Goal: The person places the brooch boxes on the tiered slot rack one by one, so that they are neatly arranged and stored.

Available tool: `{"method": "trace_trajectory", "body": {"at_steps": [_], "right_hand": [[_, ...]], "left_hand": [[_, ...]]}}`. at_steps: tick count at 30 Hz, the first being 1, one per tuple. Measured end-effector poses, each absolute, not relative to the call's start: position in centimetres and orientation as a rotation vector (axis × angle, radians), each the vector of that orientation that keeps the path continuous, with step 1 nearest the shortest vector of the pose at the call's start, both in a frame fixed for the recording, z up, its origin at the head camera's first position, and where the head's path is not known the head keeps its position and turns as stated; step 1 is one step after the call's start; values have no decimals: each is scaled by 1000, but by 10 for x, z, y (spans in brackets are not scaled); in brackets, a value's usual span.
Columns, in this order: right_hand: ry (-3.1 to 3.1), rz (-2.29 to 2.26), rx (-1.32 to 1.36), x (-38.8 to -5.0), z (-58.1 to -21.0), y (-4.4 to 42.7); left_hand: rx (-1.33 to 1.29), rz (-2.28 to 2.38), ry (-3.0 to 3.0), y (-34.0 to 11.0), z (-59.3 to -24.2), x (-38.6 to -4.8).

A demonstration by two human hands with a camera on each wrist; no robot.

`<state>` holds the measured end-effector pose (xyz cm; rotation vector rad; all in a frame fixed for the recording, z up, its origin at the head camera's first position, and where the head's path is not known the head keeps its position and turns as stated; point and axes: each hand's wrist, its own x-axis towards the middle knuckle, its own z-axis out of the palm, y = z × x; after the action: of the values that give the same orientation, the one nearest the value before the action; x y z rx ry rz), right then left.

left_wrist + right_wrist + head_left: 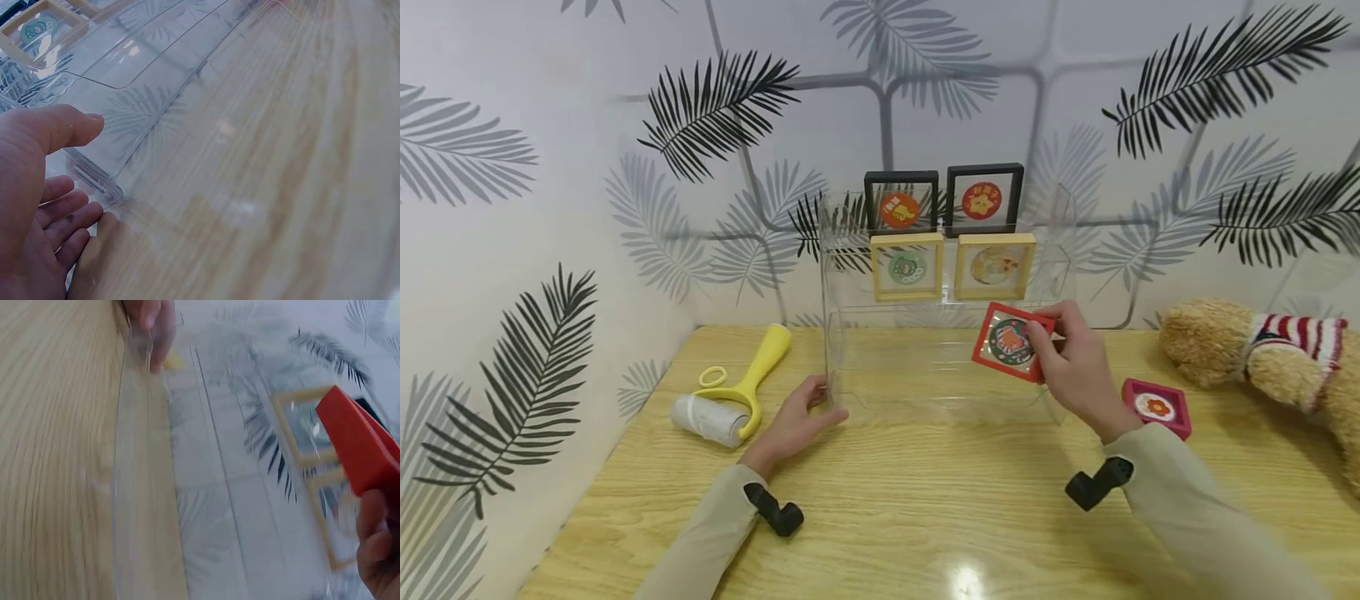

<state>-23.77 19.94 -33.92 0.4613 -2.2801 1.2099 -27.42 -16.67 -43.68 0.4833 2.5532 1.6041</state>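
Observation:
My right hand (1078,362) pinches a red picture frame (1012,342) by its right side, thumb in front. The frame is tilted, with a round dark picture inside, and it is held before the lower part of a clear acrylic display rack (917,358). In the right wrist view the red frame (356,440) shows its side edge, with fingertips (373,512) on it. My left hand (797,421) rests at the rack's lower left corner. There, in the left wrist view, its thumb (69,125) stands out straight and the other fingers lie loosely bent beside the clear side panel.
Two black frames (902,177) stand on the rack's top tier, two yellow frames (906,296) below. A magenta frame (1176,408) and a teddy bear (1206,337) lie at right. At left are a yellow-handled lint roller (763,358) and a yellow ring (712,377). A patterned wall rises behind.

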Motion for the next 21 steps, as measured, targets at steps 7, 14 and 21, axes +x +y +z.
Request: {"method": "trace_trajectory", "body": {"at_steps": [7, 14, 21], "right_hand": [[-2366, 1145, 544, -250, -331, 159], [-2292, 953, 622, -275, -317, 136], [-2313, 738, 737, -294, -330, 122]], "left_hand": [[488, 1613, 2550, -168, -440, -276], [469, 1606, 2560, -166, -439, -276], [489, 1603, 2578, -168, -441, -277]]}}
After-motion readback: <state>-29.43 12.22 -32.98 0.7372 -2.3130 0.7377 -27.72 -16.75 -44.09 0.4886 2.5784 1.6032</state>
